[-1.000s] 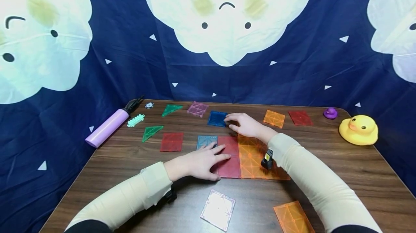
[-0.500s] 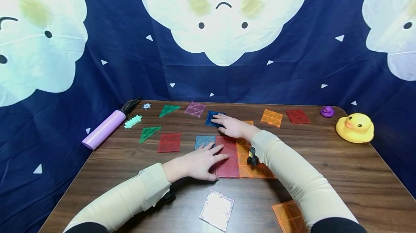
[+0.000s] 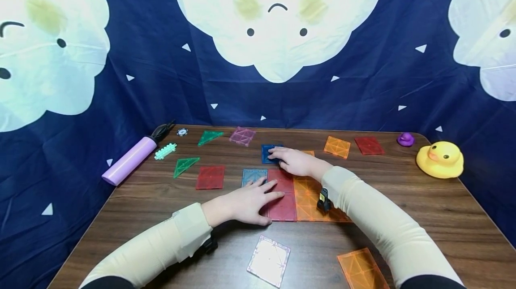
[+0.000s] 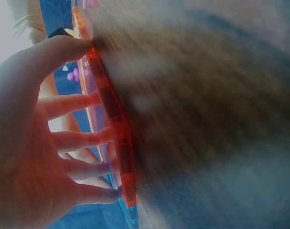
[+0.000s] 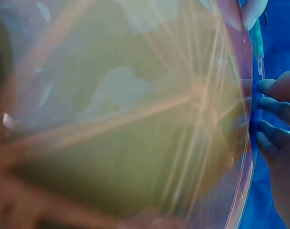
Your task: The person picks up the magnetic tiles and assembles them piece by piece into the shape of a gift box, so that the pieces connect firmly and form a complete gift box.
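A dark blue square magnetic tile (image 3: 265,155) lies beyond a flat block of joined tiles. My right hand (image 3: 297,162) reaches over the block, fingertips resting on the blue tile; the right wrist view has these fingers (image 5: 273,105) lined along it. My left hand (image 3: 247,201) lies spread over the block's left side. Its fingertips touch the red tiles (image 3: 282,207), and in the left wrist view its thumb is at the red edge (image 4: 111,100). The block also has orange tiles (image 3: 307,199), partly under my right forearm, and a light blue tile (image 3: 254,175) at back left.
Loose red (image 3: 210,177), green (image 3: 185,166) and purple (image 3: 242,136) tiles lie left and behind. Orange (image 3: 337,146) and red (image 3: 369,145) tiles sit back right, near a yellow duck (image 3: 441,160). A pale tile (image 3: 269,261) lies in front; a lilac pump (image 3: 131,160) is left.
My right hand first moved left onto the dark blue tile, then came back right and nearer with the tile sliding along under its fingers. My left hand has stayed on the red tiles.
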`<act>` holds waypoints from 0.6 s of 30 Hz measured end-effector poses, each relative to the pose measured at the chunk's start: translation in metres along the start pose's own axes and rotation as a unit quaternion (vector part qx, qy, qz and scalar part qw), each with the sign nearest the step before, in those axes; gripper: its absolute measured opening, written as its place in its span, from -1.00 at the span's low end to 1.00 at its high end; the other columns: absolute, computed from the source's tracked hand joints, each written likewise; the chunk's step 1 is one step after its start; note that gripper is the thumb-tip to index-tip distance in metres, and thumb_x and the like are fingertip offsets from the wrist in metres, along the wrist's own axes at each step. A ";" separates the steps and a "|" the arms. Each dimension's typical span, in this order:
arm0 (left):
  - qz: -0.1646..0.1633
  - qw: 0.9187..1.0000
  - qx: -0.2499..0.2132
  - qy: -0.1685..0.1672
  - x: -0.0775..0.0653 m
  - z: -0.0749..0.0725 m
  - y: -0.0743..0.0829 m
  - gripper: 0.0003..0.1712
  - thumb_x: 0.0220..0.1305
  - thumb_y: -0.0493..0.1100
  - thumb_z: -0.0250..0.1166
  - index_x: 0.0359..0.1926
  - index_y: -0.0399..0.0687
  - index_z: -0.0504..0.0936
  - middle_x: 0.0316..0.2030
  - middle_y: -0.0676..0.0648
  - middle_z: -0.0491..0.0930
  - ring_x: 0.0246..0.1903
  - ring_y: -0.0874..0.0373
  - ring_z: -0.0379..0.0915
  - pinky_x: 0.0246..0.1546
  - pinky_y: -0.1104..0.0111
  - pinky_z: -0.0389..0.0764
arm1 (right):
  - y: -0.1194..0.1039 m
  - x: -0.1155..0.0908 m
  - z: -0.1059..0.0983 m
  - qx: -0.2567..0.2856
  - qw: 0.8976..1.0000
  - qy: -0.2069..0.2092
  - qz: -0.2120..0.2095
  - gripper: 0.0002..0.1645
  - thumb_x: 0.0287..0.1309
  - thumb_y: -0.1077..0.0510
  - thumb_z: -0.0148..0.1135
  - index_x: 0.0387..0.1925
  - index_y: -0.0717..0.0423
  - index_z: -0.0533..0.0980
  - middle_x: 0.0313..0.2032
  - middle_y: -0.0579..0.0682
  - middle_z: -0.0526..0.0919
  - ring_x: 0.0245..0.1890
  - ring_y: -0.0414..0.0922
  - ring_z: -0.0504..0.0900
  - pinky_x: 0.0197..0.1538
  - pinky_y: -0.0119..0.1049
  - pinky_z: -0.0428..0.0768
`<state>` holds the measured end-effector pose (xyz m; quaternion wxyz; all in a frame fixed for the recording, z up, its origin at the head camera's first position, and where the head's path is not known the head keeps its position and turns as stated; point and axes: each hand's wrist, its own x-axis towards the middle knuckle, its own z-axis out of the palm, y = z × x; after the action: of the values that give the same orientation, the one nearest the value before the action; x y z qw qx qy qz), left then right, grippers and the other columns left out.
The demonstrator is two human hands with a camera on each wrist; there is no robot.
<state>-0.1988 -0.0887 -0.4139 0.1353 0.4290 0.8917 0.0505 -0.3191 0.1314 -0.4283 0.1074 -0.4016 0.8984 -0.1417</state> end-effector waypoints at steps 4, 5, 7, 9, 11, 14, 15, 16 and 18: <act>0.000 1.000 0.002 0.000 0.001 0.000 -0.001 -0.12 0.29 0.23 0.35 0.55 0.16 0.28 0.55 -0.18 0.11 0.49 -0.33 -0.02 0.33 -0.26 0.20 | -0.001 -0.010 -0.001 0.002 1.000 -0.003 -0.011 -0.50 0.52 0.24 -0.05 0.41 0.20 0.41 0.49 0.16 0.27 0.51 0.12 0.15 0.47 0.06 0.15; 0.000 1.000 0.002 0.000 0.001 0.000 -0.001 -0.12 0.28 0.23 0.35 0.55 0.16 0.28 0.55 -0.18 0.12 0.49 -0.34 -0.02 0.33 -0.26 0.20 | -0.001 -0.012 -0.001 0.001 1.000 -0.005 -0.013 -0.50 0.52 0.24 -0.05 0.41 0.21 0.41 0.49 0.16 0.27 0.51 0.12 0.16 0.47 0.07 0.16; 0.000 1.000 0.001 0.001 0.001 0.000 -0.001 -0.12 0.28 0.23 0.35 0.54 0.16 0.28 0.55 -0.18 0.12 0.49 -0.34 -0.01 0.33 -0.27 0.21 | -0.002 -0.016 -0.001 0.002 1.000 -0.006 -0.016 -0.50 0.52 0.25 -0.05 0.40 0.22 0.41 0.48 0.17 0.27 0.50 0.14 0.17 0.46 0.08 0.17; -0.001 1.000 -0.001 0.001 0.001 0.000 0.000 -0.12 0.28 0.22 0.36 0.54 0.16 0.29 0.55 -0.18 0.12 0.48 -0.35 -0.01 0.32 -0.27 0.21 | -0.005 -0.020 0.000 0.003 1.000 -0.007 -0.013 -0.51 0.53 0.24 -0.05 0.40 0.22 0.41 0.49 0.17 0.27 0.50 0.14 0.18 0.46 0.08 0.17; -0.001 1.000 -0.005 0.001 0.001 0.000 0.000 -0.12 0.28 0.22 0.36 0.54 0.15 0.29 0.55 -0.18 0.12 0.48 -0.35 -0.01 0.32 -0.27 0.21 | -0.006 -0.024 0.002 0.001 1.000 -0.007 -0.012 -0.51 0.54 0.22 -0.05 0.40 0.22 0.41 0.49 0.18 0.26 0.50 0.14 0.18 0.46 0.09 0.18; -0.003 1.000 -0.008 -0.001 0.001 -0.001 0.000 -0.11 0.28 0.22 0.36 0.55 0.15 0.28 0.55 -0.18 0.11 0.49 -0.35 -0.02 0.32 -0.27 0.21 | -0.007 -0.030 0.003 0.000 1.000 -0.005 -0.010 -0.50 0.55 0.19 -0.04 0.41 0.22 0.39 0.49 0.18 0.25 0.50 0.14 0.17 0.46 0.09 0.17; -0.003 1.000 -0.009 -0.002 0.001 -0.001 0.000 -0.11 0.28 0.23 0.36 0.55 0.15 0.28 0.55 -0.17 0.11 0.49 -0.35 -0.03 0.32 -0.28 0.21 | -0.007 -0.032 0.004 -0.001 1.000 -0.004 -0.010 -0.50 0.55 0.18 -0.03 0.42 0.21 0.39 0.49 0.18 0.25 0.50 0.15 0.17 0.46 0.09 0.17; -0.004 1.000 -0.009 -0.002 0.001 0.000 0.000 -0.11 0.28 0.23 0.36 0.55 0.15 0.28 0.55 -0.17 0.11 0.49 -0.35 -0.03 0.32 -0.28 0.21 | -0.008 -0.033 0.004 -0.003 1.000 -0.005 -0.010 -0.49 0.55 0.18 -0.03 0.43 0.21 0.38 0.50 0.18 0.24 0.50 0.14 0.16 0.46 0.09 0.17; -0.005 1.000 -0.009 -0.002 0.001 0.001 -0.001 -0.11 0.28 0.23 0.36 0.55 0.16 0.28 0.55 -0.17 0.11 0.49 -0.34 -0.03 0.32 -0.28 0.20 | -0.009 -0.036 0.003 -0.002 1.000 -0.005 -0.007 -0.48 0.55 0.17 -0.03 0.44 0.19 0.37 0.50 0.18 0.22 0.51 0.15 0.15 0.46 0.09 0.17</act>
<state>-0.1997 -0.0882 -0.4147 0.1415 0.4230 0.8932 0.0567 -0.2884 0.1525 -0.4257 0.1103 -0.4087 0.8953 -0.1388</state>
